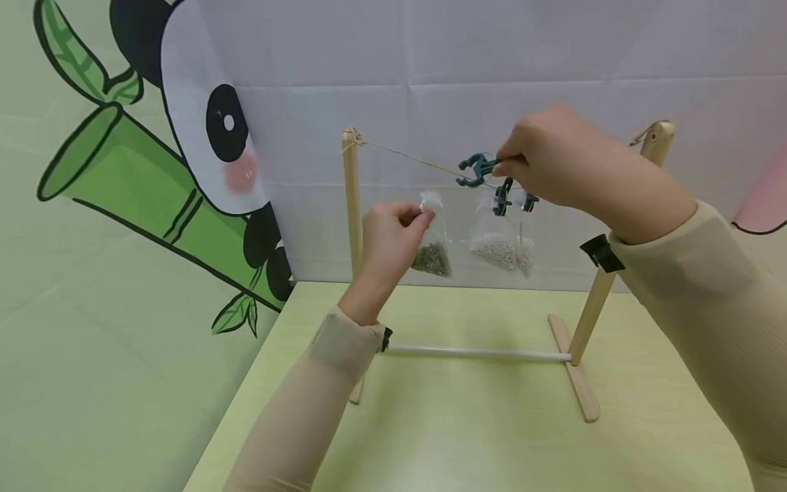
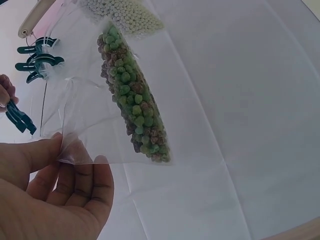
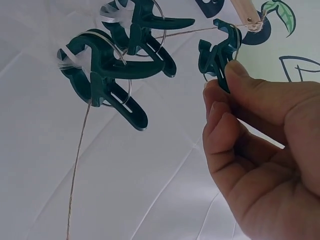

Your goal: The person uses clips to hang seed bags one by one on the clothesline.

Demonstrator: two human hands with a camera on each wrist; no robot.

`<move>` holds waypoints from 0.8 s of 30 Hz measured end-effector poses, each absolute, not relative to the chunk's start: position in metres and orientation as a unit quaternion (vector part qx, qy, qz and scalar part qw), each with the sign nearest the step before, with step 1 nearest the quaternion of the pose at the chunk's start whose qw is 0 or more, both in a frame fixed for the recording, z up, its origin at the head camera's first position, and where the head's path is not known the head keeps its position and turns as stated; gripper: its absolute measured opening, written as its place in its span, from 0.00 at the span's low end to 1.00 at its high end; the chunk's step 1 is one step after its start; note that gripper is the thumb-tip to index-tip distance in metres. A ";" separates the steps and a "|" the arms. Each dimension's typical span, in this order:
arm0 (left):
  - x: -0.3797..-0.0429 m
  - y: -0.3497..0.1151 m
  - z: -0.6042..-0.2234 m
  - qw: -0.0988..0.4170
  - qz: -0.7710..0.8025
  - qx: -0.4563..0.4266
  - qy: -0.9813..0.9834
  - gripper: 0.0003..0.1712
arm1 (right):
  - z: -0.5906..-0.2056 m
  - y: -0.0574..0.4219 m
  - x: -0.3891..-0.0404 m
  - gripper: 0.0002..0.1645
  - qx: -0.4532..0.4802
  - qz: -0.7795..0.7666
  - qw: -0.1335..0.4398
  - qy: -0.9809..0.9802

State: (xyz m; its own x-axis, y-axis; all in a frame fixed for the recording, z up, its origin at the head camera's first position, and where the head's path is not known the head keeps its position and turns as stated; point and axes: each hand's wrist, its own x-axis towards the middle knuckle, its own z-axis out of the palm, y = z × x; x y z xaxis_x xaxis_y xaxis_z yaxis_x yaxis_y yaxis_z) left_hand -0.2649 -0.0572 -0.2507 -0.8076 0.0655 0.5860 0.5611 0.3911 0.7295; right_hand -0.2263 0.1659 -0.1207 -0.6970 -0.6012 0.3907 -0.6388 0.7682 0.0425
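My left hand [image 1: 390,239] pinches the top corner of a clear plastic bag [image 2: 85,115] between thumb and fingers. Green and brown pebbles [image 2: 130,95] fill the bag's lower part, which hangs below the string [image 1: 406,154]. Higher up and to the right, my right hand [image 1: 559,160] squeezes the handles of a dark green spring clip [image 3: 232,42], its jaws spread apart beside the string. Two similar clips, a nearer one [image 3: 115,70] and another [image 3: 142,22], grip bag tops on the string. From them hang bags of white pebbles [image 1: 494,251].
The string runs between a left wooden post [image 1: 351,198] and a right wooden post [image 1: 593,314]. A white rod [image 1: 479,352] joins the posts low down, above the pale yellow table [image 1: 467,424]. Behind stands a creased white backdrop [image 1: 320,137] with a panda and bamboo picture at left.
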 end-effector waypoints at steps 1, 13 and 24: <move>-0.266 -0.057 -0.250 0.241 -0.516 -0.196 -0.798 0.08 | -0.120 0.165 -0.228 0.09 0.333 0.048 0.188 -0.923; -0.273 -0.051 -0.243 0.235 -0.530 -0.183 -0.794 0.09 | -0.117 0.159 -0.244 0.10 0.306 0.057 0.127 -0.942; -0.279 -0.043 -0.239 0.236 -0.538 -0.181 -0.789 0.09 | -0.114 0.148 -0.252 0.09 0.295 0.044 0.087 -0.950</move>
State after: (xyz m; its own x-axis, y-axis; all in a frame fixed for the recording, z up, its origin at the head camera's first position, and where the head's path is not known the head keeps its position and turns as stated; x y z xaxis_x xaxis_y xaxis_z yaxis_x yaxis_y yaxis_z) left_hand -0.2787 -0.0430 -0.2389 -0.8231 0.0317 0.5671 0.5395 0.3558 0.7631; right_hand -0.2521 0.1485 -0.1140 -0.8107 -0.5535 0.1907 -0.5687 0.8219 -0.0320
